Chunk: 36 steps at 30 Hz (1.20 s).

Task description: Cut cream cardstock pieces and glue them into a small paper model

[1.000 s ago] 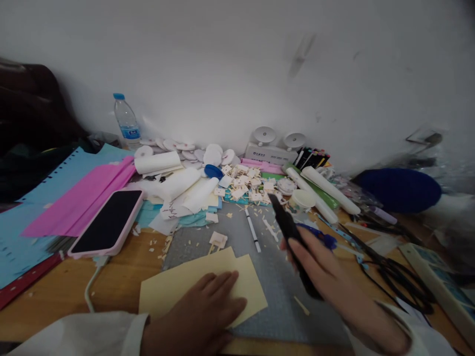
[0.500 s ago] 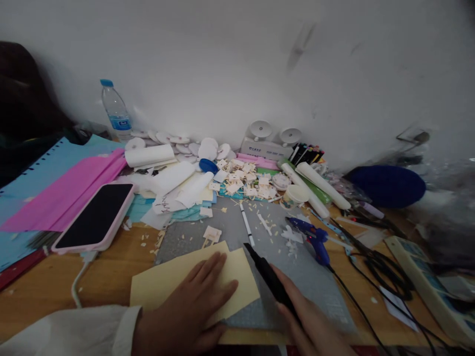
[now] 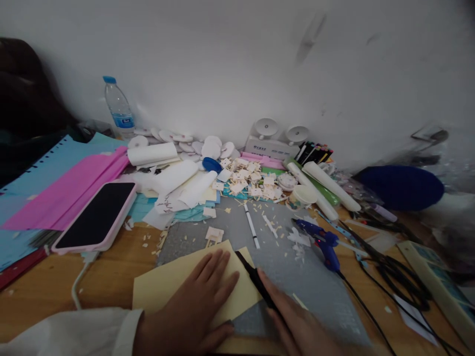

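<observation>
My left hand lies flat with fingers spread on a sheet of pale yellow card, pressing it against the grey cutting mat. In my right hand is a black utility knife, its dark blade pointing up and left over the right part of the card. Whether the blade tip touches the card is hard to tell. Beyond the card sits a small cream paper piece with thin legs. A thin pale strip lies just right of my right hand.
A blue hot glue gun and black scissors lie to the right. A white pen and paper scraps are on the mat. Behind is a pile of small cream paper figures. A phone on a cable lies left.
My right hand has moved the knife left, so its blade is now over the card. The thin pale strip now shows beside that hand. My left hand stays on the card.
</observation>
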Available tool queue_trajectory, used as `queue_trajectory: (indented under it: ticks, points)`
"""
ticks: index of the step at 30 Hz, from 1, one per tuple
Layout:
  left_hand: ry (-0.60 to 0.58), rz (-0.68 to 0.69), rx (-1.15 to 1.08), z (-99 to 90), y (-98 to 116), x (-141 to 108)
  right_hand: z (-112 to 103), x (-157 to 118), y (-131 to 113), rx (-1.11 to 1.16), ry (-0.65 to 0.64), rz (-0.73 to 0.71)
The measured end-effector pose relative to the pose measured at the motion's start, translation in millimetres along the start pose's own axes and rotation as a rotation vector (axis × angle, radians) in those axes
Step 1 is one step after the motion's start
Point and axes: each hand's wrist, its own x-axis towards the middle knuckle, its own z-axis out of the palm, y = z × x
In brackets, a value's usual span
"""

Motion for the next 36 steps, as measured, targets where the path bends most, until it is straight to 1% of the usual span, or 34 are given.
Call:
queue_trajectory:
  ticks: [6,10,15,18,21,24,27,32,36]
  points:
    - [-0.043,-0.030,0.009,-1.8,0.8,0.7,10.6,2.5,13.1,-0.038,0.029,-0.043]
    - [-0.074,-0.039,0.010,-6.5,2.1,3.5,19.7,2.6,19.5,-0.116,-0.025,0.010]
    - [-0.050,-0.043,0.032,-3.9,2.2,4.1,24.6,5.9,11.3,-0.272,-0.111,0.123]
    - [-0.020,-0.046,0.066,2.0,2.4,3.1,19.8,10.0,3.0,-0.305,-0.178,0.137]
    - [0.008,-0.051,0.096,6.3,3.2,2.7,13.1,12.2,-3.6,-0.338,-0.194,0.139]
    - [0.024,-0.052,0.109,7.2,3.9,2.8,11.3,10.5,-7.1,-0.376,-0.161,0.131]
    - [0.032,-0.045,0.119,6.3,3.9,2.5,17.2,5.6,-8.1,-0.405,-0.119,0.112]
    - [0.061,-0.035,0.132,7.8,3.4,1.3,31.2,-6.6,-9.6,-0.449,0.033,0.123]
    - [0.076,-0.029,0.155,10.0,3.0,0.5,36.0,-19.9,-8.6,-0.489,0.023,0.135]
